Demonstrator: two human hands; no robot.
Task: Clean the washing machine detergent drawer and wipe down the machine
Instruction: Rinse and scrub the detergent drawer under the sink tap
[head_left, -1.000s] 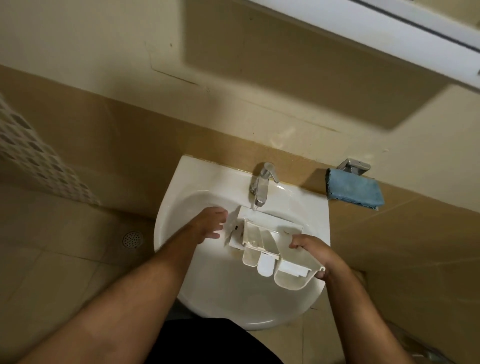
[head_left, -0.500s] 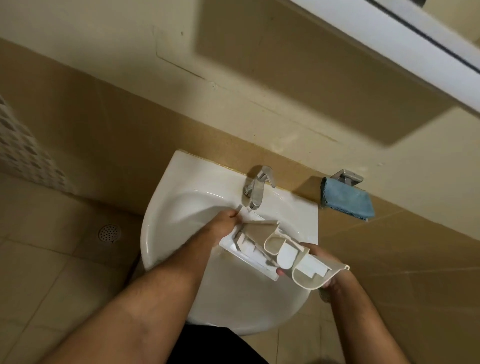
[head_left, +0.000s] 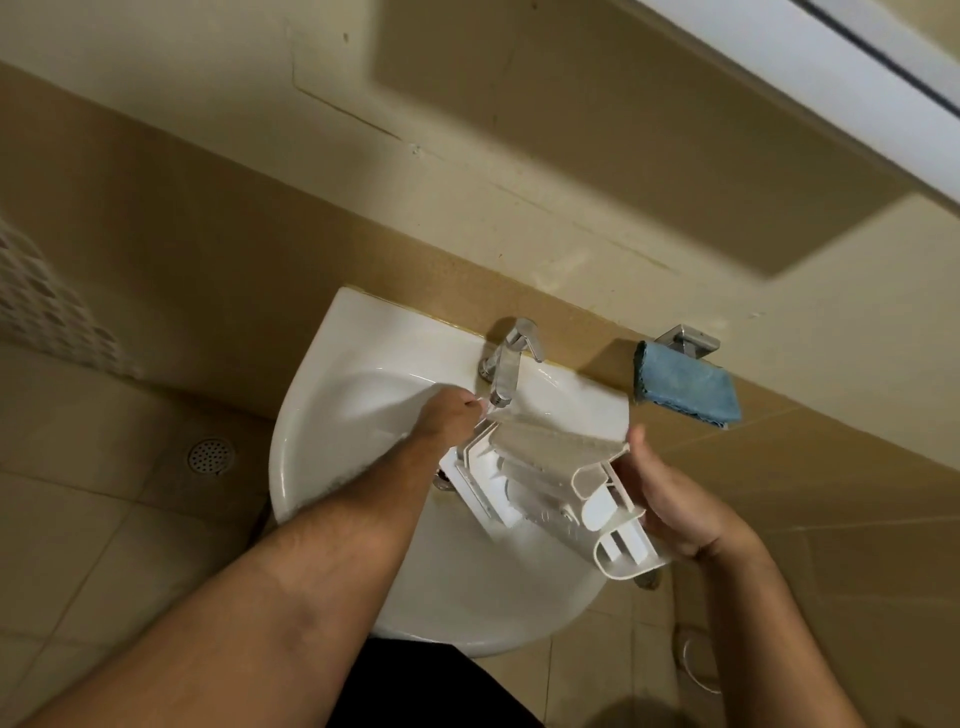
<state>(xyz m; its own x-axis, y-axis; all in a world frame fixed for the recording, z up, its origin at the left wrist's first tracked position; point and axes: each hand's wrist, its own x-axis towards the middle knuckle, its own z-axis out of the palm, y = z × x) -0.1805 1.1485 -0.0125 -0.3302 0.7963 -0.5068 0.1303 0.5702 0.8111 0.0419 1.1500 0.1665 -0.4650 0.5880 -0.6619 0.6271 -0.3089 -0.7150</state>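
A white plastic detergent drawer with curved inner compartments (head_left: 545, 483) is held tilted over the bowl of a white ceramic wall-mounted sink (head_left: 332, 415), its far corner just under the spout of a chrome single-lever tap (head_left: 506, 364) at the sink's far rim. The left hand (head_left: 447, 415) reaches across the bowl to the drawer's far left corner, close below the spout; its fingers are hidden behind the drawer's edge, so I cannot tell whether they grip or only touch it. The right hand (head_left: 670, 499) supports the drawer's near right end, its palm against the outer wall and its thumb raised beside the upper edge, fingers wrapped beneath where they show at the lower rim. The two hands are apart, one at each end of the drawer. To the right of the sink, a folded blue cloth (head_left: 685, 389) hangs from a chrome wall bracket (head_left: 688, 340) against the tan tiled wall. On the beige floor tiles to the left lies a round metal floor drain (head_left: 210, 456).
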